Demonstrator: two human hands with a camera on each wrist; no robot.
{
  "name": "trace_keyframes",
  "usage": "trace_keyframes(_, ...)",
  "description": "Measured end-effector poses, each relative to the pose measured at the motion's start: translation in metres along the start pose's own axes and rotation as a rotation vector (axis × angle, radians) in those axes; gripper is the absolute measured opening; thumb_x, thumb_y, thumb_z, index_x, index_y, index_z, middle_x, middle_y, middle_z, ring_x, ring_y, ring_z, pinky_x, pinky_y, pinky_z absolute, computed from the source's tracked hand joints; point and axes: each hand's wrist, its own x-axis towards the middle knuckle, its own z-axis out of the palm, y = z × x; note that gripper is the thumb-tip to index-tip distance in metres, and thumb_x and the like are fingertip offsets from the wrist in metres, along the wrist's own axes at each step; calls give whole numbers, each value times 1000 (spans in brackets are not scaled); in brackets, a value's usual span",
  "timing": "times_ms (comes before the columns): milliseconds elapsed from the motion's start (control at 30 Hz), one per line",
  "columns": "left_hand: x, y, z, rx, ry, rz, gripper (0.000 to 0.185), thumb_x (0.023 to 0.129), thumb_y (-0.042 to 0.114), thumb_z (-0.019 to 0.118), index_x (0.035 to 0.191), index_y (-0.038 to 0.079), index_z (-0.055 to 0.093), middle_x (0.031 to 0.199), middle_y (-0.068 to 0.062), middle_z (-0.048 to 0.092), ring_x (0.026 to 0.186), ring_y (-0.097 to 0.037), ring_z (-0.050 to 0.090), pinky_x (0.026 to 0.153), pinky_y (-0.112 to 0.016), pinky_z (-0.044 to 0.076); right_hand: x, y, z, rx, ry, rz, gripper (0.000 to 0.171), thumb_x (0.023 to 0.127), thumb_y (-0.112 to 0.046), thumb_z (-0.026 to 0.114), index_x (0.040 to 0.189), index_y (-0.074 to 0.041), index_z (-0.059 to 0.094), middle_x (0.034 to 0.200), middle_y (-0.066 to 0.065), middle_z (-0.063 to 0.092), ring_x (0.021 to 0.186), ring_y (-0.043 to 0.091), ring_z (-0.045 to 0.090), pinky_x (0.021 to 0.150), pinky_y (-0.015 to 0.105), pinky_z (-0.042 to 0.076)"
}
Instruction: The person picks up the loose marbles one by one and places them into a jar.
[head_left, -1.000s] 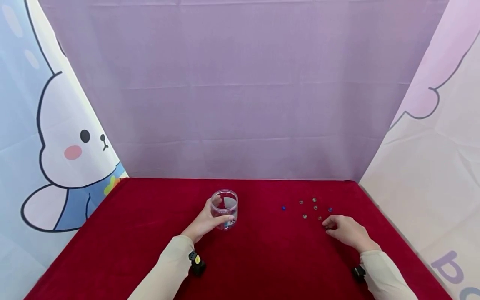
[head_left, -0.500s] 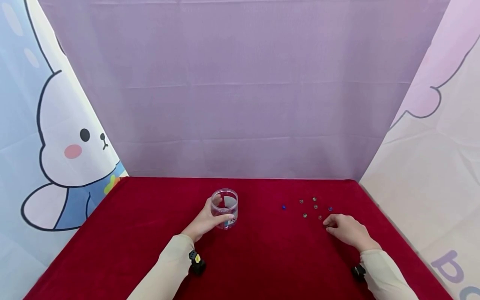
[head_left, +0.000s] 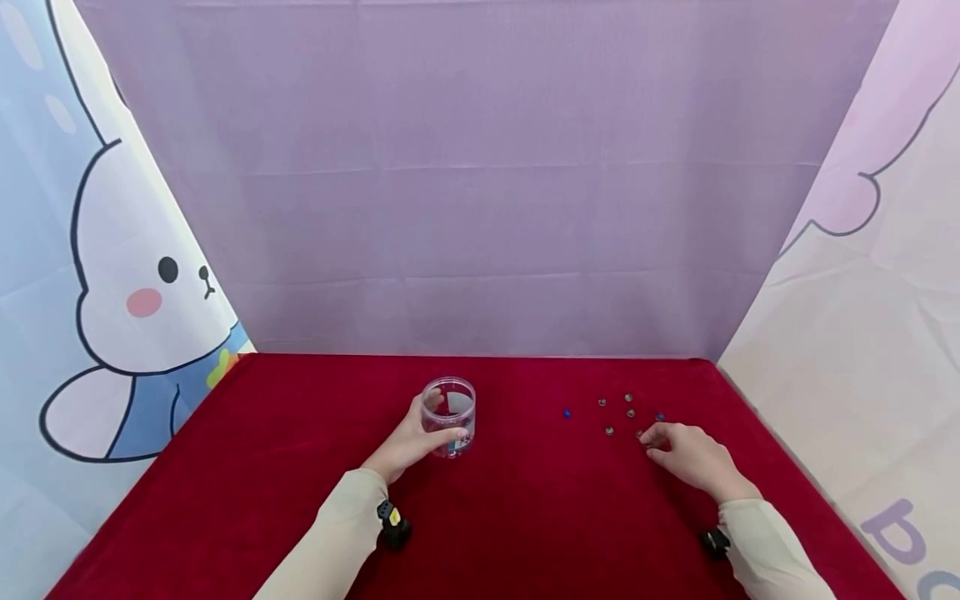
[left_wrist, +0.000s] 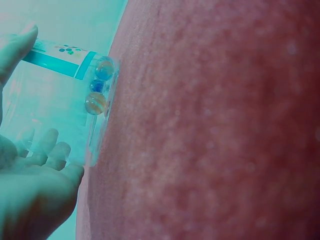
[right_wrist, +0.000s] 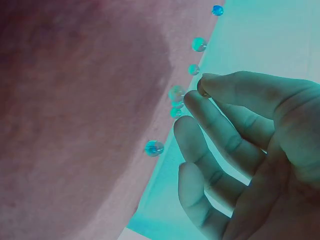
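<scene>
A clear plastic jar point(head_left: 459, 407) stands upright on the red cloth point(head_left: 525, 517). My left hand point(head_left: 441, 423) grips its near side. In the left wrist view the jar point(left_wrist: 60, 110) holds three marbles point(left_wrist: 96, 102) at its bottom, with my left hand point(left_wrist: 30, 125) curled round the wall. Several small marbles point(head_left: 609, 431) lie scattered on the cloth to the right, two of them blue point(head_left: 567, 412). My right hand point(head_left: 647, 435) reaches into the near side of this group. In the right wrist view my right hand point(right_wrist: 196, 91) has thumb and forefinger tips close together, with one marble point(right_wrist: 176, 93) just beyond them.
The red cloth covers the whole table, its far edge point(head_left: 480, 358) meeting a purple backdrop. A rabbit-print curtain point(head_left: 120, 275) hangs on the left and a pale one point(head_left: 862, 317) on the right. Black wrist devices point(head_left: 393, 523) sit on both sleeves.
My right hand has crept forward and slightly left, bringing its fingertips up to the nearest marble. The left hand and the jar have stayed in place.
</scene>
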Motion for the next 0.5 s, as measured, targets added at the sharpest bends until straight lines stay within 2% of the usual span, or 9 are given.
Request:
trace_keyframes(300, 1, -3, 0, -2, -2, 1, 96, 82, 38, 84, 153, 17, 23, 155, -7, 34, 136, -30, 35, 104, -55, 42, 0, -10, -4, 4, 75, -51, 17, 88, -11, 73, 105, -14, 73, 100, 0, 71, 94, 27, 67, 69, 50, 53)
trace_keyframes(500, 1, -3, -1, -3, -4, 4, 96, 82, 38, 84, 153, 18, 23, 155, -7, 34, 136, -30, 35, 104, -55, 42, 0, -18, -8, 30, 148, -58, 20, 89, -11, 75, 109, -16, 73, 100, -1, 72, 86, 20, 66, 60, 39, 51)
